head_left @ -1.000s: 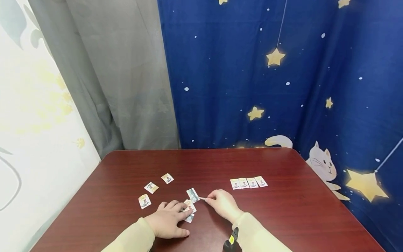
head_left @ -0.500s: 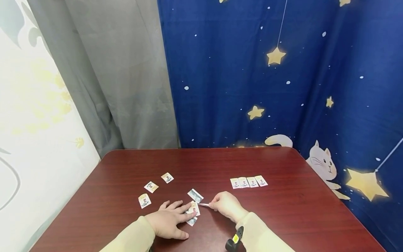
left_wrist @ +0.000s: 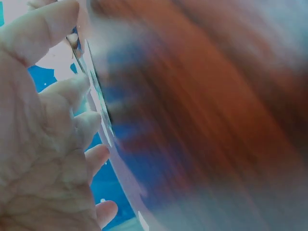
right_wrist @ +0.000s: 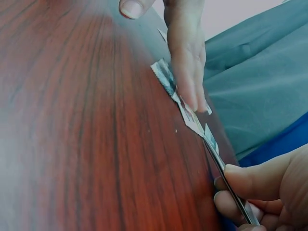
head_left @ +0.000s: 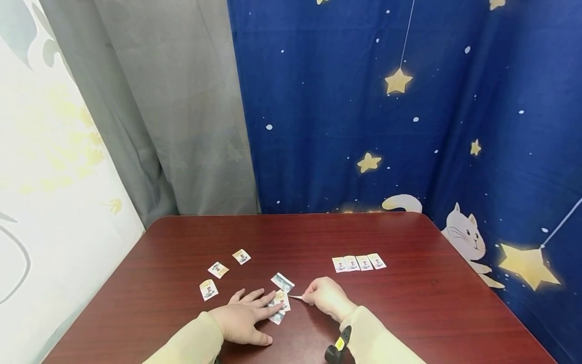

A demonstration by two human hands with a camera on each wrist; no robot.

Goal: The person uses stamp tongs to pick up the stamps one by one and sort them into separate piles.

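In the head view, my left hand (head_left: 243, 318) lies with fingers spread over a small cluster of cards. Its index and middle fingers rest on a white card with a printed figure (head_left: 283, 300), which overlaps a blue-grey card (head_left: 277, 318) below it. Another blue-grey card (head_left: 283, 282) lies just beyond. My right hand (head_left: 327, 298) pinches slim metal tweezers (head_left: 296, 297) between thumb and fingers. The tweezers (right_wrist: 226, 180) reach to the right edge of the figure card (right_wrist: 190, 120) in the right wrist view. The left wrist view shows the palm and fingers (left_wrist: 48, 130) over the tabletop.
On the left of the dark red table (head_left: 182, 237) lie three loose cards, the nearest a pale figure card (head_left: 208, 289). A neat row of several cards (head_left: 358, 263) sits to the right. Curtains (head_left: 327, 126) hang behind the far edge.
The tweezers' tip has moved from the far blue-grey card to the figure card's right edge. That blue-grey card has turned, and the figure card has slid slightly right. The left hand has barely moved.
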